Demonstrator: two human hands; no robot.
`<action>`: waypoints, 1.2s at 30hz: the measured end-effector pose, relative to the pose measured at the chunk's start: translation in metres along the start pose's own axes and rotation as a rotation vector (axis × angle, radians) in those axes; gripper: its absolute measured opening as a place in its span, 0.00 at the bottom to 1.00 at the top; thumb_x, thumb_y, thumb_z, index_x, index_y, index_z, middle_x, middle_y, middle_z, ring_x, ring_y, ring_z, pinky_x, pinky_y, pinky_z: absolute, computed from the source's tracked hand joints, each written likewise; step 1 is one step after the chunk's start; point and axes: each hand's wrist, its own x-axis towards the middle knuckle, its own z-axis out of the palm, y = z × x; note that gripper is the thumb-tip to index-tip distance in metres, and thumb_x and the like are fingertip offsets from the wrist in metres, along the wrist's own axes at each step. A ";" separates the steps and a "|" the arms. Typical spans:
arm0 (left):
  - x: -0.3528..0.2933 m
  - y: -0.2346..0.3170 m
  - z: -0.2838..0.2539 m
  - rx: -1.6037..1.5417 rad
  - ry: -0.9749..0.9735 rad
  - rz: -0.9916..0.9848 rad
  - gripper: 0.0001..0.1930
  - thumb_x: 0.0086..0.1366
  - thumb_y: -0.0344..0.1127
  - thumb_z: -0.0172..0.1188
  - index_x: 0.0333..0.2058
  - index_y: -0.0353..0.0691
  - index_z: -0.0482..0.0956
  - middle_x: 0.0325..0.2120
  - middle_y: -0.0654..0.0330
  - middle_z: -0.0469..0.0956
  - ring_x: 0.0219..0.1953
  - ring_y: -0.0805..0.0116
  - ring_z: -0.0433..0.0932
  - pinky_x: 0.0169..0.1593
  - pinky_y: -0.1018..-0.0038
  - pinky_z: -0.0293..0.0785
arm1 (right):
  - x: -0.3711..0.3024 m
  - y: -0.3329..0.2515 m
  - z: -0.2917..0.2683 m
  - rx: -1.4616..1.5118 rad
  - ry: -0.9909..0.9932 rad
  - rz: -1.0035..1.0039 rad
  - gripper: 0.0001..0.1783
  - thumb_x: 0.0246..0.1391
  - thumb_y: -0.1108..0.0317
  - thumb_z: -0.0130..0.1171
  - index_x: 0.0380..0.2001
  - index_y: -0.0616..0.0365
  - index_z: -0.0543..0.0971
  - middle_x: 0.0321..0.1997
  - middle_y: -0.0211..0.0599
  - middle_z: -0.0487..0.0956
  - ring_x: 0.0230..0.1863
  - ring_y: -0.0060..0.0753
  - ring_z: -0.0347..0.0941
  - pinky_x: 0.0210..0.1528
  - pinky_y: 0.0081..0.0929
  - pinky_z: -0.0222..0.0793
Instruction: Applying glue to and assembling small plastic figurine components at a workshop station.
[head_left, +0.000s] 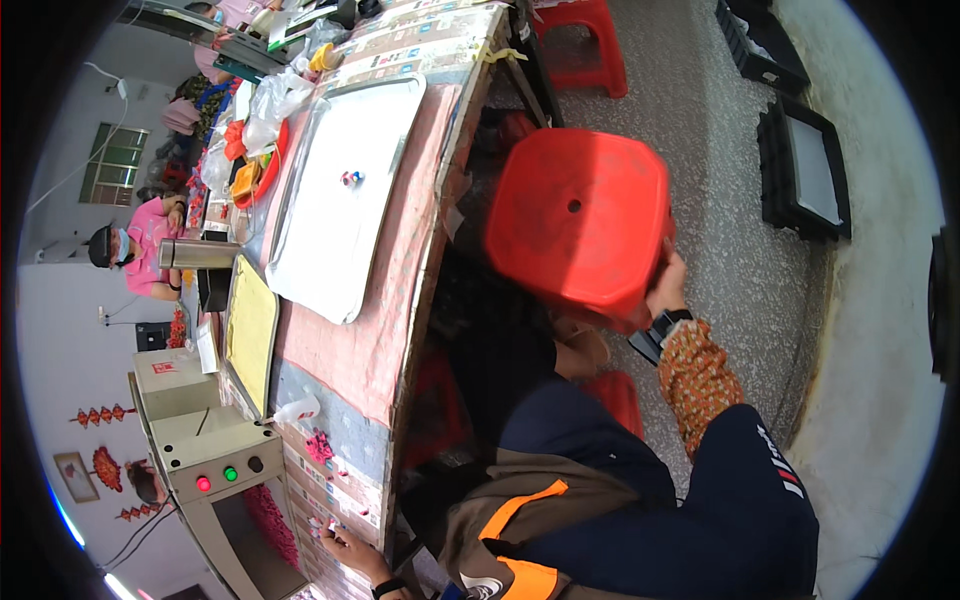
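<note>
On the right, my right hand grips the side edge of a red plastic stool with a small hole in its seat. A dark watch and an orange floral sleeve show on that arm. My left hand, with a dark band at the wrist, rests at the table's lower end, fingers stretched out beside a few tiny pink and white pieces. Whether the fingertips touch any of them is too small to tell. A pile of pink pieces lies farther up the table.
On the table are a white tray holding tiny coloured pieces, a yellow-lined tray, a steel flask and a beige machine with lit buttons. Black crates and another red stool stand on the floor. People sit across the table.
</note>
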 end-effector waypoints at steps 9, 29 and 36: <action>0.007 -0.003 0.003 -0.019 0.029 -0.006 0.15 0.72 0.31 0.49 0.52 0.31 0.74 0.47 0.50 0.75 0.46 0.61 0.72 0.51 0.69 0.69 | -0.019 -0.014 -0.021 -0.007 -0.035 -0.087 0.27 0.64 0.55 0.54 0.59 0.61 0.73 0.61 0.41 0.76 0.62 0.44 0.71 0.67 0.42 0.62; 0.011 -0.027 -0.007 -0.010 0.003 0.017 0.16 0.72 0.30 0.50 0.54 0.30 0.75 0.53 0.47 0.75 0.56 0.54 0.73 0.60 0.64 0.66 | -0.113 -0.071 -0.051 -0.067 0.044 -0.253 0.26 0.69 0.56 0.42 0.60 0.63 0.70 0.64 0.45 0.73 0.64 0.48 0.69 0.66 0.47 0.64; -0.002 -0.030 -0.007 -0.076 0.026 -0.052 0.18 0.74 0.32 0.49 0.58 0.31 0.72 0.55 0.50 0.73 0.56 0.61 0.72 0.58 0.69 0.68 | -0.085 -0.027 -0.019 0.019 -0.114 -0.161 0.25 0.67 0.57 0.43 0.59 0.63 0.72 0.62 0.44 0.75 0.63 0.47 0.71 0.66 0.47 0.63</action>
